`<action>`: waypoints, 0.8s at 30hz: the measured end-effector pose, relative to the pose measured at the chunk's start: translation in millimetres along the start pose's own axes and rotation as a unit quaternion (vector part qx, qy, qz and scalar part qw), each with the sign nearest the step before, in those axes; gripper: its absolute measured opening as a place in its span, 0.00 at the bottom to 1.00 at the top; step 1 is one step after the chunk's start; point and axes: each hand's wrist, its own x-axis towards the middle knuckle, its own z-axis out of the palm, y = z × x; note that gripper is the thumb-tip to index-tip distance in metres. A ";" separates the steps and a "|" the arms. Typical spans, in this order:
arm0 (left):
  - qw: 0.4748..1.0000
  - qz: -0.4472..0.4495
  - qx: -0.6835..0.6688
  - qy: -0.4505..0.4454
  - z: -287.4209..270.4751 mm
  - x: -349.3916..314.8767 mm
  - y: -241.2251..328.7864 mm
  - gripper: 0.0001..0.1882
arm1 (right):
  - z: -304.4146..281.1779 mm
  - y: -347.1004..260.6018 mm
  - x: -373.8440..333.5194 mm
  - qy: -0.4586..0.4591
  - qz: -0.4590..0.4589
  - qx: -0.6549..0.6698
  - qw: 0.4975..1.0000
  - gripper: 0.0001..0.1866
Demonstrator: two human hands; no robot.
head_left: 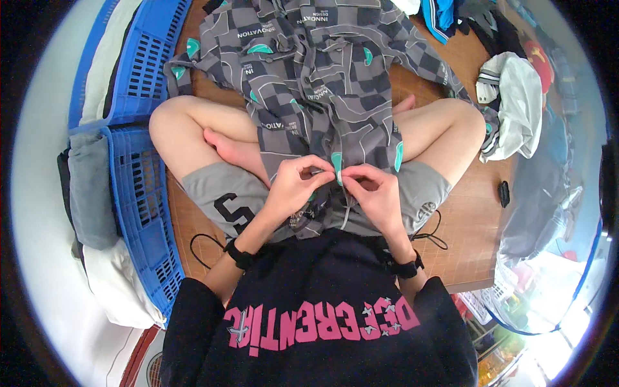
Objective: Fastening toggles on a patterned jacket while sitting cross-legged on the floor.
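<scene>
A grey and black patterned shirt [309,84] with green patches lies spread over my crossed legs, its collar end away from me and its lower edge in my lap. My left hand [300,184] pinches the front placket near the bottom, thumb and forefinger together. Right beside it, my right hand [374,193] pinches the same strip from the other side. The fingertips of both hands almost meet on a green part of the placket. Whether a button sits between them is too small to tell.
Blue plastic baskets [145,213] with folded clothes stand along the left. A white garment with striped cuffs [512,106] lies at the right on the brown mat [467,251]. Near it is a small black object [504,193]. Dark and blue clothes [445,19] are heaped at the far right.
</scene>
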 end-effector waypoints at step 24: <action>0.992 -0.039 -0.092 -0.071 -9.0 14.2 -16.1 0.05 | -12.6 20.6 24.3 -0.102 0.080 0.053 0.990 0.08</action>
